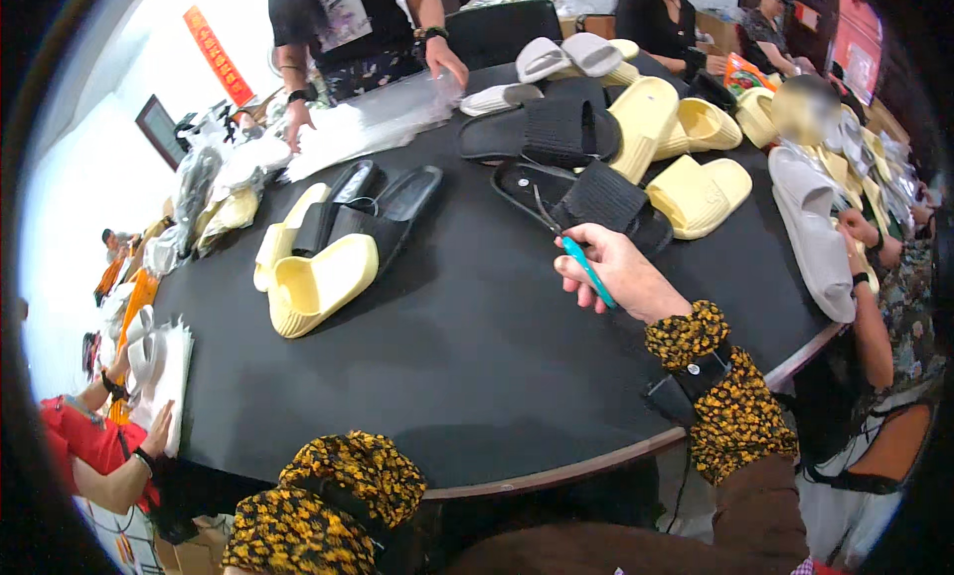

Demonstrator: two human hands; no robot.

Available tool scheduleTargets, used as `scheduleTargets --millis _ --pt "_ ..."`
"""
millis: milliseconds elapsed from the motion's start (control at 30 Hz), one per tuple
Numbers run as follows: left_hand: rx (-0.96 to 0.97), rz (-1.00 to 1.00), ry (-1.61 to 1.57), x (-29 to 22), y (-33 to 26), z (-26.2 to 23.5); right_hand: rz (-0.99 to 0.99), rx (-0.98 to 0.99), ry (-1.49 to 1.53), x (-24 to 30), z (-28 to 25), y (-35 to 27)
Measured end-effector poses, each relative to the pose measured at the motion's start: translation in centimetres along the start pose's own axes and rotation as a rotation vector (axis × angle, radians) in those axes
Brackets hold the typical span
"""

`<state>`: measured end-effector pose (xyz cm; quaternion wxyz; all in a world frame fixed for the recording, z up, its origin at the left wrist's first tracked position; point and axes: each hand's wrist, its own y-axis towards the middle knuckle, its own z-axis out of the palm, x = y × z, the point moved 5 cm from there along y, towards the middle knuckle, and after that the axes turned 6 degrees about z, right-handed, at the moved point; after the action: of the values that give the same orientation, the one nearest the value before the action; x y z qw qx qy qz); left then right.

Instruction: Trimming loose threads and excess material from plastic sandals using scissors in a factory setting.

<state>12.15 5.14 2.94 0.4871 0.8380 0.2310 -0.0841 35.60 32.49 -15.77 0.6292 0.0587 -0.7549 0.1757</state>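
Note:
My right hand (618,270) is closed around what looks like a small pair of scissors (588,274) with a teal handle. Their dark metal end points at a black slipper (601,199) lying just beyond, in a pile of black and pale yellow slippers. A yellow slipper (699,196) rests right of that black one. Of my left arm only the flowered sleeve (350,484) shows, below the table's near edge; my left hand is out of view. Farther left on the table, two yellow slippers (323,285) lie against a pair of black slippers (383,212).
A person across the black table (427,376) has both hands at a stack of clear plastic bags (373,128). Grey slippers (813,235) lie at the right edge beside another person's hands. At the left, someone in red handles white packaging (175,386).

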Motion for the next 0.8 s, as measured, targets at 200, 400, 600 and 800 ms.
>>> scheduleTargets --millis 200,400,600,800 --pt "0.149 -0.036 0.042 0.4 0.3 1.1 0.022 0.001 -0.006 -0.2 0.2 0.1" --pt "0.288 0.077 -0.018 -0.6 0.0 2.3 0.032 0.007 -0.007 -0.4 0.3 0.4" --pt "0.215 0.045 0.005 0.0 0.6 2.4 0.028 0.027 -0.009 -0.4 0.5 0.5" --pt "0.07 0.001 0.048 3.0 0.8 0.1 0.011 0.071 -0.016 -0.1 0.6 -0.2"
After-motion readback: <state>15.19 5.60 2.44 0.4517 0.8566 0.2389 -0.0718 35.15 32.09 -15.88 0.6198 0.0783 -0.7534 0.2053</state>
